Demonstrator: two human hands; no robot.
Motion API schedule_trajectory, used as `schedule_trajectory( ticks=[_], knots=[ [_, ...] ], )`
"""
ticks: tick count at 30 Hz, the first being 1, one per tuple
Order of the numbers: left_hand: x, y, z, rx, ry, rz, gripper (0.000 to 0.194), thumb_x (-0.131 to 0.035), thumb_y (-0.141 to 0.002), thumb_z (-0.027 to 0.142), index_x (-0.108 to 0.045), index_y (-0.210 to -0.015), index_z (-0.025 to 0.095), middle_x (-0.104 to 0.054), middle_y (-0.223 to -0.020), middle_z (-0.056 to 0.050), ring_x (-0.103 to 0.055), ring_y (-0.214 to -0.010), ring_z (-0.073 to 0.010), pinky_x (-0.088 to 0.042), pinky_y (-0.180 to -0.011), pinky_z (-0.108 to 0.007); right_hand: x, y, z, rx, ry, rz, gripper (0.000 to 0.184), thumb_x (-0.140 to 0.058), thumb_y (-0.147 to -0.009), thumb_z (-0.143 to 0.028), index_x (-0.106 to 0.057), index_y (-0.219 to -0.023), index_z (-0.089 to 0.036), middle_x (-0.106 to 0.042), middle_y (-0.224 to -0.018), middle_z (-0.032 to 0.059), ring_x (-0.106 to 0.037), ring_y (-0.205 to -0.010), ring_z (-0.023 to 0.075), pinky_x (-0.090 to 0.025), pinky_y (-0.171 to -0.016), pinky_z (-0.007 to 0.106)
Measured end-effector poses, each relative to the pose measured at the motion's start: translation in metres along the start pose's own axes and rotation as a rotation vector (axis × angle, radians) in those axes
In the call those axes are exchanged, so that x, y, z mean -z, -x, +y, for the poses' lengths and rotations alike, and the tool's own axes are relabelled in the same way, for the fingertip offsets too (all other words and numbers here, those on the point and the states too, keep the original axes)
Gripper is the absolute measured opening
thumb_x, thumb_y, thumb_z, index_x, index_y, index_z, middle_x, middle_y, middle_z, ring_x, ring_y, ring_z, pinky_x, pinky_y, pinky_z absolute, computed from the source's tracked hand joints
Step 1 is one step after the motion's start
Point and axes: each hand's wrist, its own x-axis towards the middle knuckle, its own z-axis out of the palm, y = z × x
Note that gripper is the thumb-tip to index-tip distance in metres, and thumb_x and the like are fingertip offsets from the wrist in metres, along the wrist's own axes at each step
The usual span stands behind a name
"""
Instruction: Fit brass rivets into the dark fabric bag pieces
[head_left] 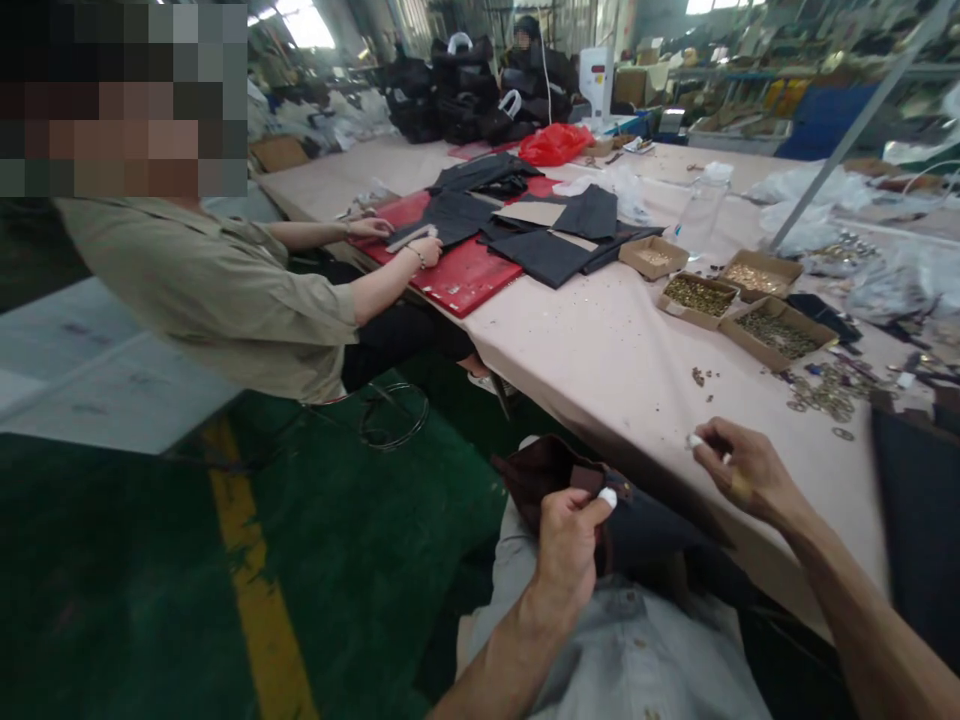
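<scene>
On my lap lies a dark bag piece (660, 530) with a brown lining and a brown tab at its edge. My left hand (568, 545) is closed on that edge, thumb on top; the thumb tip has a white covering. Over the table's near edge, apart from the bag piece, is my right hand (742, 468). Its fingers are curled together, with white on a fingertip, and whatever they may hold is too small to make out. A few small metal parts (701, 377) lie on the table just beyond the right hand.
Cardboard boxes of small metal fittings (780, 328) stand beyond my right hand, near loose metal rings (829, 395). At the left a co-worker (225, 290) handles dark pieces on a red board (469, 278). A dark panel (915, 500) lies at right; a slanted pole (855, 135) rises behind.
</scene>
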Motion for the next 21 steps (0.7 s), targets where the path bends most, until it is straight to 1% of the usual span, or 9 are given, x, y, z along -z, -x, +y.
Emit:
schedule_trajectory(
  ticks=[2,3,4,6,9,12,16,19,21],
  knots=[
    [-0.001,0.001,0.002,0.026,0.024,-0.023,0.023,-0.085,-0.064,0.033,-0.070,-0.061,0.015,-0.060,-0.060,-0.002,-0.050,-0.055,-0.0128,-0.036,-0.054,-0.025,-0.008,0.026,-0.043,0.173,-0.224,-0.065,0.016,-0.056,-0.101,-0.034,-0.064,-0.094,-0.021,-0.064,-0.081,0.0026,-0.058,-0.072,0.0178,-0.044,-0.067,0.029],
    [-0.002,0.001,0.004,0.040,0.038,-0.042,0.024,-0.086,-0.064,0.033,-0.071,-0.063,0.014,-0.061,-0.062,-0.003,-0.052,-0.056,-0.0131,-0.037,-0.055,-0.025,-0.013,0.036,-0.061,0.243,-0.295,-0.095,0.014,-0.056,-0.102,-0.031,-0.064,-0.097,-0.021,-0.064,-0.084,0.0028,-0.058,-0.073,0.0176,-0.044,-0.068,0.029],
    [-0.003,0.001,0.005,0.045,0.044,-0.059,0.024,-0.086,-0.064,0.034,-0.072,-0.064,0.014,-0.062,-0.064,-0.003,-0.053,-0.059,-0.0136,-0.038,-0.057,-0.025,-0.017,0.044,-0.075,0.296,-0.341,-0.112,0.011,-0.055,-0.102,-0.029,-0.063,-0.100,-0.021,-0.063,-0.087,0.0033,-0.058,-0.075,0.0175,-0.045,-0.069,0.030],
    [-0.005,0.002,0.007,0.048,0.044,-0.083,0.026,-0.086,-0.065,0.035,-0.074,-0.067,0.012,-0.063,-0.067,-0.004,-0.056,-0.062,-0.0148,-0.040,-0.060,-0.026,-0.025,0.051,-0.092,0.358,-0.373,-0.108,0.008,-0.054,-0.103,-0.024,-0.062,-0.102,-0.021,-0.061,-0.088,0.0038,-0.057,-0.075,0.0177,-0.044,-0.069,0.030],
    [-0.007,0.003,0.008,0.037,0.020,-0.092,0.026,-0.085,-0.067,0.035,-0.075,-0.069,0.011,-0.064,-0.069,-0.005,-0.056,-0.063,-0.0152,-0.039,-0.061,-0.026,-0.031,0.050,-0.095,0.394,-0.370,-0.073,0.007,-0.053,-0.102,-0.019,-0.060,-0.102,-0.021,-0.059,-0.089,0.0040,-0.056,-0.076,0.0181,-0.043,-0.068,0.031],
    [-0.007,0.005,0.006,0.021,-0.027,-0.094,0.024,-0.083,-0.068,0.034,-0.074,-0.068,0.012,-0.062,-0.066,-0.004,-0.053,-0.061,-0.0136,-0.036,-0.059,-0.026,-0.030,0.049,-0.089,0.418,-0.366,-0.071,0.009,-0.053,-0.102,-0.016,-0.060,-0.104,-0.022,-0.058,-0.091,0.0046,-0.056,-0.078,0.0185,-0.043,-0.067,0.031],
    [-0.007,0.008,0.004,0.005,-0.049,-0.071,0.022,-0.081,-0.068,0.033,-0.074,-0.067,0.012,-0.062,-0.064,-0.003,-0.051,-0.058,-0.0132,-0.033,-0.056,-0.026,-0.028,0.055,-0.086,0.438,-0.324,-0.087,0.012,-0.052,-0.102,-0.015,-0.060,-0.108,-0.022,-0.058,-0.094,0.0060,-0.056,-0.081,0.0193,-0.044,-0.069,0.032],
    [-0.008,0.009,0.005,-0.010,-0.066,-0.068,0.023,-0.081,-0.069,0.034,-0.074,-0.067,0.012,-0.060,-0.062,-0.003,-0.049,-0.058,-0.0129,-0.031,-0.056,-0.025,-0.028,0.060,-0.088,0.430,-0.327,-0.085,0.014,-0.052,-0.102,-0.014,-0.061,-0.109,-0.022,-0.058,-0.095,0.0059,-0.056,-0.082,0.0192,-0.044,-0.070,0.032],
    [-0.008,0.010,0.007,-0.019,-0.094,-0.073,0.024,-0.081,-0.069,0.034,-0.075,-0.067,0.012,-0.059,-0.062,-0.002,-0.046,-0.057,-0.0115,-0.030,-0.055,-0.025,-0.029,0.060,-0.089,0.404,-0.366,-0.067,0.011,-0.053,-0.102,-0.016,-0.061,-0.106,-0.022,-0.058,-0.093,0.0048,-0.056,-0.079,0.0186,-0.043,-0.069,0.032]
  ],
)
